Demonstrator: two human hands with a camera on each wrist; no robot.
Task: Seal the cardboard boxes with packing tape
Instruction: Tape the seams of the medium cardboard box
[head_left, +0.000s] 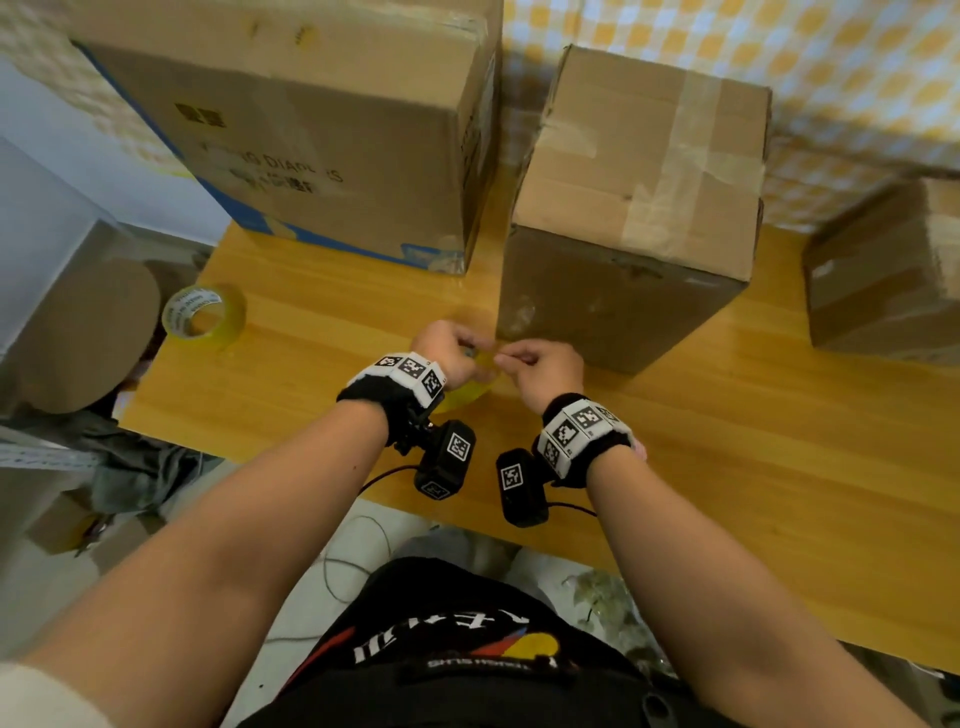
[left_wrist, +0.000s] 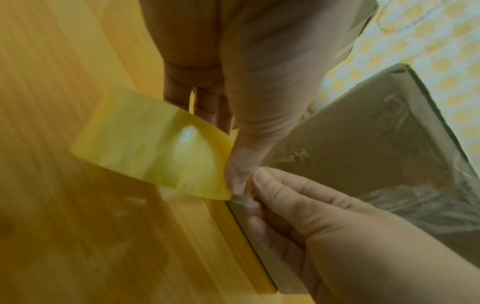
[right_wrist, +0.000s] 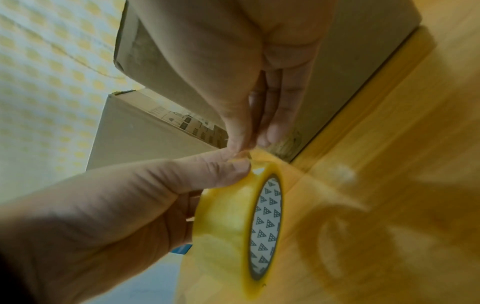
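Observation:
My left hand (head_left: 465, 356) grips a yellow translucent packing tape roll (head_left: 467, 388) just above the wooden table (head_left: 727, 467), thumb on its outer face and fingers behind it. The roll (right_wrist: 228, 226) stands on edge, its printed white core showing. My right hand (head_left: 514, 359) pinches the tape's loose end (right_wrist: 242, 157) at the top of the roll, between thumb and forefinger. Directly behind both hands stands a tall brown cardboard box (head_left: 639, 208) with old tape strips across its top. A larger box (head_left: 311, 140) with blue edging sits at the back left.
A second yellow tape roll (head_left: 205, 317) lies near the table's left edge. A smaller cardboard box (head_left: 893, 270) sits at the right. A checked yellow cloth (head_left: 831, 78) hangs behind. More boxes and clutter lie off the table's left side.

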